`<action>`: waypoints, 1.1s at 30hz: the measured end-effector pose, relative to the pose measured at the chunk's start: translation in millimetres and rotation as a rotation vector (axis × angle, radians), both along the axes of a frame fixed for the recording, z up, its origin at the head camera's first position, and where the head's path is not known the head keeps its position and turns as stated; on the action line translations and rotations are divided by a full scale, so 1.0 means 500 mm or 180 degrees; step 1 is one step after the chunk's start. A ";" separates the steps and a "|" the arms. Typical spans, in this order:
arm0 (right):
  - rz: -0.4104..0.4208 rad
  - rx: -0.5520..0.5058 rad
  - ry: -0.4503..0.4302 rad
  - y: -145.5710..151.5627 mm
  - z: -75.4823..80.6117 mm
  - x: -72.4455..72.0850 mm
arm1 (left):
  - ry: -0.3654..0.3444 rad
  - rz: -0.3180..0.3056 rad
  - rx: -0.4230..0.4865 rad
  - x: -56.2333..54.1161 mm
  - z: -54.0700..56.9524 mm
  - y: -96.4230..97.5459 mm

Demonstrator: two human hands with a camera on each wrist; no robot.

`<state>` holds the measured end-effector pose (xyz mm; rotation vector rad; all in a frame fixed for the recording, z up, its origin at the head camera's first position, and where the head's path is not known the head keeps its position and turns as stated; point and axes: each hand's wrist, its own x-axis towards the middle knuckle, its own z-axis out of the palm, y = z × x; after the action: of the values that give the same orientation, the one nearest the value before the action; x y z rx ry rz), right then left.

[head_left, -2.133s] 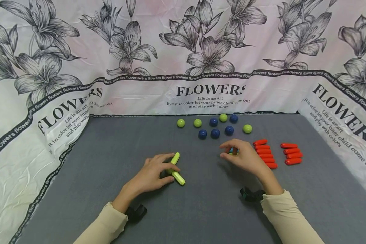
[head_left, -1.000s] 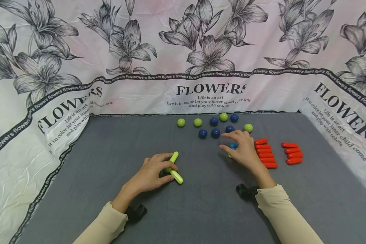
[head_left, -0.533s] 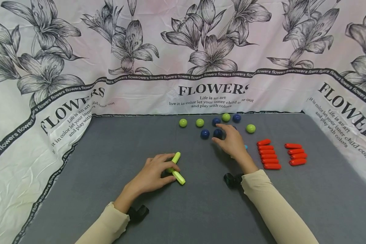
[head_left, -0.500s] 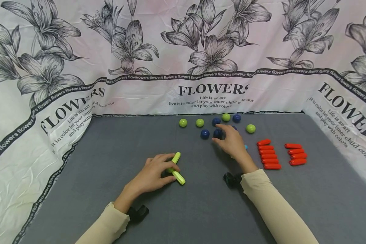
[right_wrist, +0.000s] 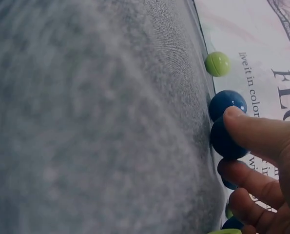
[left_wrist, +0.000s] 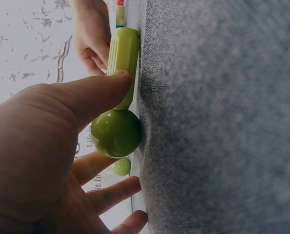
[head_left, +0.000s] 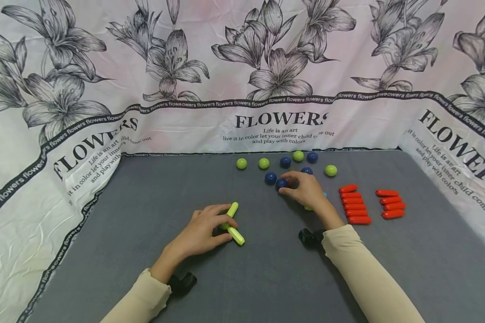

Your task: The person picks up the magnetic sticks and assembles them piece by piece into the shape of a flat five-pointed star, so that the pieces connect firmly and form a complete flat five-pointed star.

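Note:
In the head view my left hand (head_left: pixel 204 229) holds a piece made of yellow-green sticks (head_left: pixel 236 237) that meet at an angle. The left wrist view shows the thumb along one ribbed stick, with a glossy green ball (left_wrist: pixel 116 134) at its end. My right hand (head_left: pixel 306 190) pinches a dark blue ball (head_left: pixel 281 184) between thumb and fingers at the back middle of the table. Another dark blue ball (head_left: pixel 270 178) is just left of it. Under the right hand, a yellow-green and light blue piece (head_left: pixel 308 208) is mostly hidden.
Further blue balls (head_left: pixel 285 162) and green balls (head_left: pixel 264 163) lie along the back of the grey table (head_left: pixel 153 188). To the right lie red sticks (head_left: pixel 355 207) in one column and more red sticks (head_left: pixel 394 206) in another. A flowered cloth (head_left: pixel 178 125) hangs behind.
My right hand has left the yellow-green and blue piece, reached leftward to the dark blue ball, closed on it and drawn it slightly nearer and left. The left hand has stayed put.

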<state>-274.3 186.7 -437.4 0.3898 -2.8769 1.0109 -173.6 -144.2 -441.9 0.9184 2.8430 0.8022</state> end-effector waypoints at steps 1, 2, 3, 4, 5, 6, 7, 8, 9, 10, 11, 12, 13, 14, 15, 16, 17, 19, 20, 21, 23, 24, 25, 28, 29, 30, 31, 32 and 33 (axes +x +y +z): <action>0.0013 -0.0007 0.0007 0.001 0.000 0.001 | -0.0002 -0.0004 -0.0001 0.000 0.000 0.000; 0.0028 -0.0018 0.0023 0.002 0.001 0.003 | -0.0006 -0.0006 0.0002 0.000 0.000 0.000; 0.0040 -0.0040 0.0043 0.002 0.002 0.005 | -0.0012 -0.0010 0.0005 0.000 0.000 0.001; 0.0055 -0.0060 0.0069 0.002 0.002 0.006 | -0.0015 -0.0010 0.0010 0.000 0.000 0.000; 0.0068 -0.0081 0.0095 0.002 0.003 0.008 | -0.0014 -0.0009 0.0011 0.000 0.000 0.000; 0.0084 -0.0090 0.0126 0.002 0.003 0.010 | -0.0015 -0.0007 0.0014 -0.001 -0.001 0.000; 0.0104 -0.0106 0.0159 0.001 0.004 0.013 | -0.0012 -0.0004 0.0018 -0.001 -0.001 -0.001; 0.0122 -0.0122 0.0191 0.000 0.005 0.016 | -0.0015 0.0001 0.0019 -0.001 -0.001 -0.001; 0.0151 -0.0141 0.0223 -0.002 0.006 0.021 | -0.0016 0.0007 0.0018 -0.001 -0.001 -0.001; 0.0203 -0.0163 0.0251 -0.004 0.007 0.026 | -0.0014 0.0011 0.0017 -0.001 -0.001 -0.001; 0.0266 -0.0198 0.0263 -0.007 0.008 0.032 | -0.0016 0.0016 0.0016 -0.001 -0.001 -0.001; 0.0337 -0.0233 0.0262 -0.010 0.009 0.039 | -0.0017 0.0018 0.0014 -0.001 -0.002 -0.001; 0.0421 -0.0278 0.0253 -0.014 0.010 0.046 | -0.0020 0.0022 0.0012 -0.001 -0.001 -0.001; 0.0522 -0.0323 0.0225 -0.018 0.010 0.053 | -0.0020 0.0025 0.0009 -0.001 -0.002 0.000; 0.0644 -0.0372 0.0184 -0.023 0.011 0.061 | -0.0020 0.0028 0.0008 -0.001 -0.001 0.000; 0.0774 -0.0414 0.0136 -0.027 0.011 0.068 | -0.0016 0.0026 0.0009 -0.001 -0.001 0.001; 0.0895 -0.0448 0.0073 -0.032 0.011 0.077 | -0.0016 0.0026 0.0004 -0.001 -0.001 0.001; 0.1154 -0.0475 -0.0067 -0.041 0.010 0.095 | -0.0008 0.0023 0.0001 -0.001 -0.001 0.003; 0.1278 -0.0480 -0.0149 -0.046 0.010 0.104 | -0.0005 0.0020 -0.0003 -0.002 -0.001 0.003; 0.1394 -0.0470 -0.0222 -0.050 0.009 0.114 | -0.0010 0.0017 -0.0004 -0.001 -0.001 0.004; 0.1597 -0.0447 -0.0358 -0.060 0.008 0.132 | -0.0013 0.0013 -0.0008 -0.002 -0.001 0.004; 0.1687 -0.0439 -0.0422 -0.065 0.007 0.140 | -0.0010 0.0011 -0.0004 -0.002 -0.001 0.004; 0.1764 -0.0435 -0.0480 -0.071 0.005 0.148 | -0.0013 0.0014 -0.0004 -0.003 -0.002 0.004; 0.1930 -0.0444 -0.0603 -0.084 -0.001 0.165 | -0.0009 0.0017 0.0006 -0.003 -0.002 0.003; 0.1962 -0.0453 -0.0632 -0.088 -0.003 0.169 | -0.0008 0.0015 0.0009 -0.003 -0.002 0.003; 0.1978 -0.0449 -0.0657 -0.091 -0.004 0.173 | -0.0013 0.0014 0.0015 -0.003 -0.002 0.004; 0.1996 -0.0444 -0.0665 -0.096 -0.005 0.175 | -0.0017 0.0020 0.0023 -0.003 -0.002 0.002; 0.2011 -0.0439 -0.0669 -0.099 -0.005 0.176 | -0.0024 0.0024 0.0033 -0.003 -0.001 0.001; 0.2019 -0.0435 -0.0663 -0.102 -0.006 0.178 | -0.0033 0.0029 0.0046 -0.004 -0.001 0.001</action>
<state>-185.4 135.6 -440.2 1.3113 -2.8836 1.3861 -175.4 -143.8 -442.2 0.9010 2.8383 0.8270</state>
